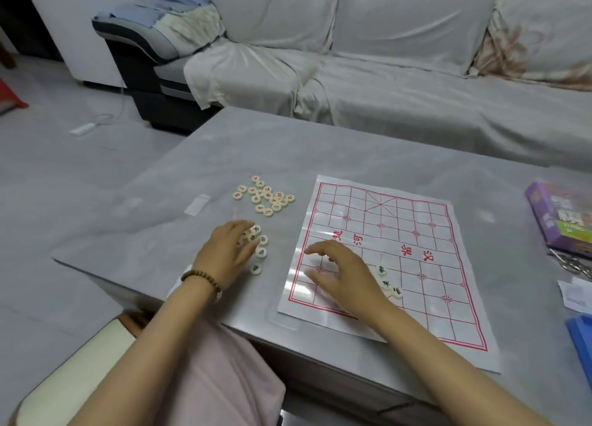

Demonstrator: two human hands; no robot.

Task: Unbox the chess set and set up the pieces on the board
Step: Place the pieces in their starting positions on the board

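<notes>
The board point(413, 243), a thin sheet with red lines, lay flat on the near right part of the grey table point(256, 143). Three black-marked pieces point(387, 283) sat on its near half, just right of the right hand point(339, 271). That hand hung over the board's near left corner with its fingers bent down toward the sheet; whether they pinched a piece could not be told. Left of the board, a loose pile of black pieces point(261, 246) lay under the left hand point(224, 252), whose fingers were spread and fairly straight, touching the pile. A bead bracelet point(201, 279) circled that wrist. Farther off, a cluster of red pieces point(264, 198) lay apart from the black pile. A purple box point(560, 220) sat at the table's right edge, and a covered sofa point(384, 73) stood beyond the table.
</notes>
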